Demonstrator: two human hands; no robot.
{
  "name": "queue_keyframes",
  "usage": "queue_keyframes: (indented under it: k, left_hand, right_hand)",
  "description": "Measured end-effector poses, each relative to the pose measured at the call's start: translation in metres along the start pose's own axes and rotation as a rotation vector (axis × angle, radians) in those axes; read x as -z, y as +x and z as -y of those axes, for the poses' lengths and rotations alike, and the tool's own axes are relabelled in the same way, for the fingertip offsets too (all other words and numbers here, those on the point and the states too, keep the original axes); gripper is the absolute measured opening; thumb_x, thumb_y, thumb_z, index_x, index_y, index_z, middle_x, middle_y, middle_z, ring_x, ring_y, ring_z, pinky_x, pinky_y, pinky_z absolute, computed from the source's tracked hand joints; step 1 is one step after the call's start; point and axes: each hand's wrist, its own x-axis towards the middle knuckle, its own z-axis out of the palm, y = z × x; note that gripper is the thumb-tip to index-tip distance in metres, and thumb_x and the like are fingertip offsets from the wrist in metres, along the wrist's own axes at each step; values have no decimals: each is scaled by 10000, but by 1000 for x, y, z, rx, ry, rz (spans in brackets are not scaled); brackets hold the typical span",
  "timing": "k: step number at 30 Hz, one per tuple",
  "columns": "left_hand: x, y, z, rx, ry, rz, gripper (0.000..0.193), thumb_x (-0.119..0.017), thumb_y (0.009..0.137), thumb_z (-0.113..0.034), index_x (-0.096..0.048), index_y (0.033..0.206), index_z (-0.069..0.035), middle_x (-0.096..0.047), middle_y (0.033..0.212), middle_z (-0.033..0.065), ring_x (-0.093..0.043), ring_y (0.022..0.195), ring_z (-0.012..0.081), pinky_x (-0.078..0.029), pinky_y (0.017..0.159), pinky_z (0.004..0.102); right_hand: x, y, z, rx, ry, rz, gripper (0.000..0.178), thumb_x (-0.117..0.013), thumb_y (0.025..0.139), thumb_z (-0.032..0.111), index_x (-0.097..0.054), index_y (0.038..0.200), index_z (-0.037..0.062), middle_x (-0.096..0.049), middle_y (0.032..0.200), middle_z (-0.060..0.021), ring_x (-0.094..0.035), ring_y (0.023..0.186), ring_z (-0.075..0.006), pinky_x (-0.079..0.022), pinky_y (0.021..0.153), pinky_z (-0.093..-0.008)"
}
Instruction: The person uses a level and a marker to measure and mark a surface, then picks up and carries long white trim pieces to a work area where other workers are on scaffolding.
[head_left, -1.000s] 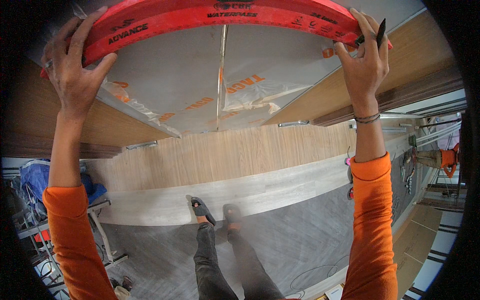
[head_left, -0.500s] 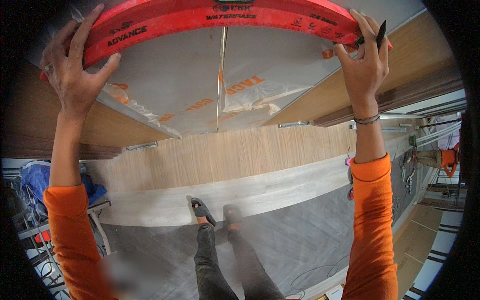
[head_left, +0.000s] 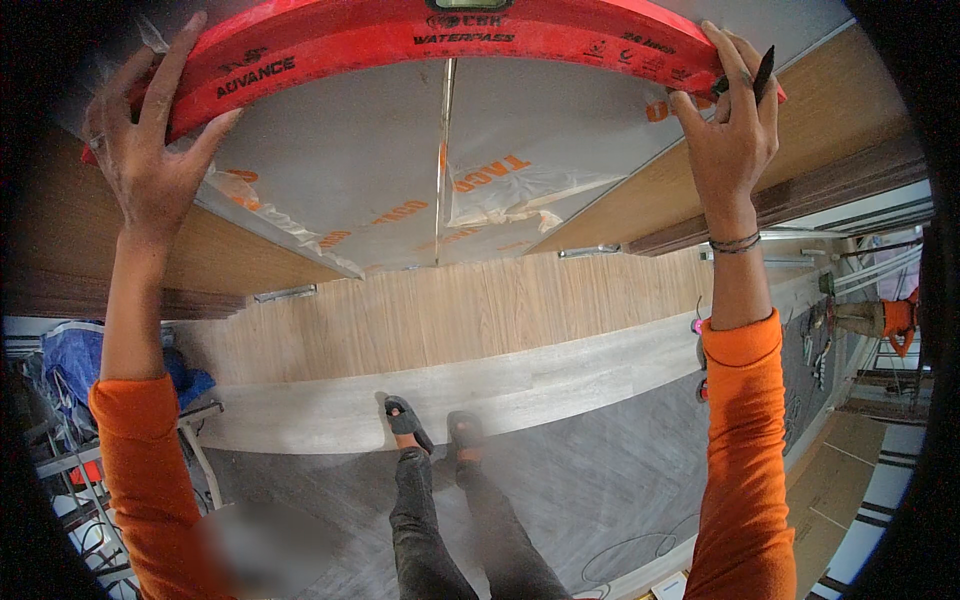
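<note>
A long red spirit level (head_left: 350, 42) lies across the upper edge of the view, its vial near the middle. My left hand (head_left: 155, 160) is closed around its left end, thumb on the near edge. The right end is gripped by my right hand (head_left: 735, 140), with a black marker-like stick (head_left: 765, 72) sticking out between the fingers. Right behind the level are grey panels (head_left: 340, 150) under clear film with orange print, split by a bright vertical seam. Whether the level touches them I cannot tell.
Open wooden doors stand left (head_left: 90, 225) and right (head_left: 810, 110), with metal hinges (head_left: 590, 251) by their lower edges. A blue bag (head_left: 70, 355) and metal rack (head_left: 190, 420) are at left. Tools and a cable lie right on the dark floor (head_left: 620, 470). A person in orange (head_left: 895, 318) is far right.
The level sits very slightly lower in the view, so more of its vial shows. Both hands keep their grip on its ends and have barely moved.
</note>
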Motion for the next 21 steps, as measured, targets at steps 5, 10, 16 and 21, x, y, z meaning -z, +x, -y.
queue_keyframes:
  k: [5, 10, 16, 21]
  left_hand:
    - [2, -2, 4, -11, 36, 40, 793, -882, 691, -343, -588, 1420, -238, -541, 1300, 65, -486, 1201, 249, -361, 1059, 392]
    - [3, -1, -1, 27, 14, 42, 796, -890, 680, -307, -592, 1415, -233, -547, 1292, 66, -495, 1196, 253, -364, 1061, 391]
    - [2, 0, -1, 21, 12, 62, 810, -893, 671, -284, -588, 1419, -218, -549, 1306, 61, -497, 1196, 247, -360, 1061, 390]
    - [6, 2, 1, 39, 8, 112, 795, -892, 676, -257, -592, 1411, -203, -562, 1323, 65, -499, 1217, 250, -379, 1064, 387]
  right_hand:
    - [6, -3, 3, -148, 27, 119, 752, -871, 647, 70, -633, 1344, 225, -627, 1276, -47, -647, 1030, -193, -578, 816, -321]
    - [9, 3, 6, -52, 33, 78, 727, -841, 686, 76, -619, 1362, 227, -622, 1289, -50, -646, 1004, -194, -577, 807, -325]
    - [10, 3, 5, -155, 18, 160, 710, -840, 675, 75, -636, 1341, 209, -624, 1289, -52, -636, 1062, -203, -575, 820, -330]
    - [7, 6, 4, -33, -7, 95, 735, -848, 647, 27, -643, 1335, 180, -631, 1282, -64, -629, 1031, -197, -561, 820, -315]
